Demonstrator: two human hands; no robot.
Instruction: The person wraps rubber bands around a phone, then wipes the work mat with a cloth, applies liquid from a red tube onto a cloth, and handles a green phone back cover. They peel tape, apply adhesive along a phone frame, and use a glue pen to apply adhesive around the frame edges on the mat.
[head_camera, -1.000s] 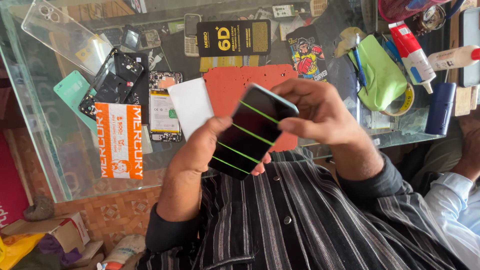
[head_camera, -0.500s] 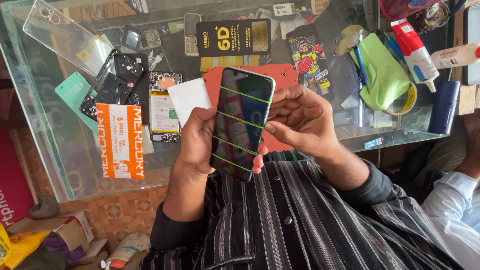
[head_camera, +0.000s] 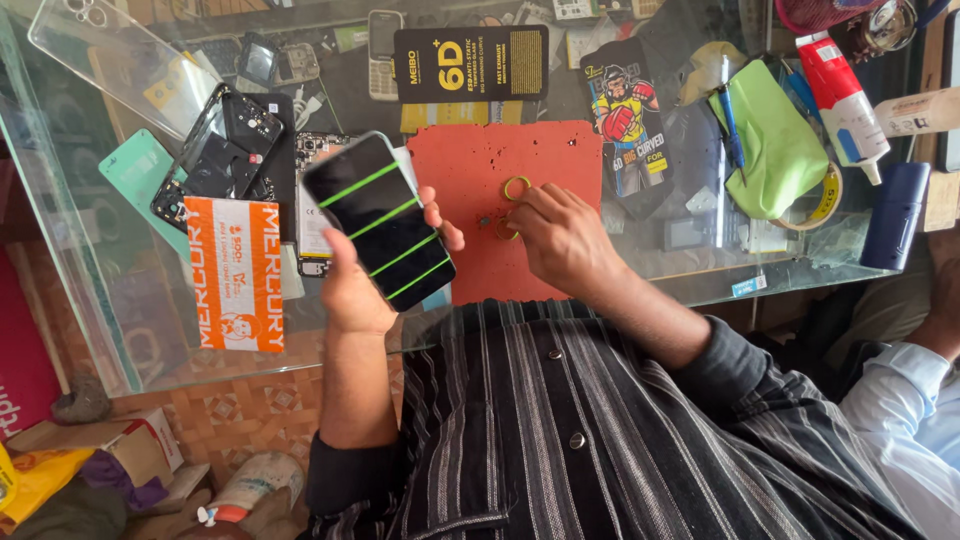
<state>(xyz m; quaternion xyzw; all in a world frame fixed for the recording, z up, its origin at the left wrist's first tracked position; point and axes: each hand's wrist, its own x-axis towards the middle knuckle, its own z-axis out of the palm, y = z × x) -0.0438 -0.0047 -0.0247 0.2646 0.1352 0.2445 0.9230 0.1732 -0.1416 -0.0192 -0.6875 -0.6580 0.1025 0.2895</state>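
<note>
Head view: I see my left hand (head_camera: 352, 290) gripping a dark smartphone (head_camera: 380, 220) banded with green rubber bands, raised over the glass counter (head_camera: 120, 320). My right hand (head_camera: 562, 240) pinches a yellow rubber band (head_camera: 506, 228) on the red mat (head_camera: 470, 165), another band (head_camera: 517, 187) just beside.

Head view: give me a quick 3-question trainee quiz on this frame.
1. True or false: the left hand holds the smartphone with green rubber bands across its screen.
2. What does the right hand touch on the red mat? A) glue tube B) rubber band C) blue pen
3. Fill in: the mat lies on a ____ counter.

Key: 1 true. 2 B, a rubber band; another lies beside the fingers. 3 glass.
</note>
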